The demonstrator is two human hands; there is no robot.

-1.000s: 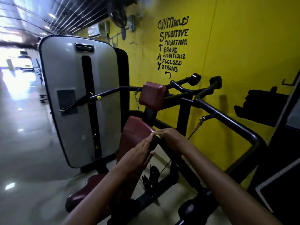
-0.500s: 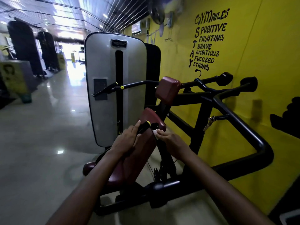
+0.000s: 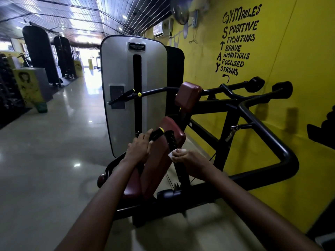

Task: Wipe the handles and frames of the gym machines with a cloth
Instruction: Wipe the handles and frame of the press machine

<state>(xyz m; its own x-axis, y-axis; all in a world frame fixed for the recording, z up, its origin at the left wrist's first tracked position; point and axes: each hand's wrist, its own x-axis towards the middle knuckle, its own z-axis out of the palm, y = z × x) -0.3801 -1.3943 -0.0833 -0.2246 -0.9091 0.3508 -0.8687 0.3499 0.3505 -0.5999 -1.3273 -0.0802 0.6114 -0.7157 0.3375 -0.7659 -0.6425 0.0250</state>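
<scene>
Gripping black lever [image 3: 157, 134] at maroon backrest's [image 3: 155, 160] top edge with left hand [image 3: 139, 148]; pinching white cloth [image 3: 176, 153] against black post [image 3: 171, 140] with right hand [image 3: 188, 157].

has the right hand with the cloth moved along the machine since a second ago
Yes. The right hand with the white cloth has slid down the black post, away from the yellow-tipped lever it was beside earlier.

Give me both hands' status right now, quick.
Left hand: gripping the black lever with the yellow tip beside the maroon pad.
Right hand: holding the white cloth against the black post.
</scene>
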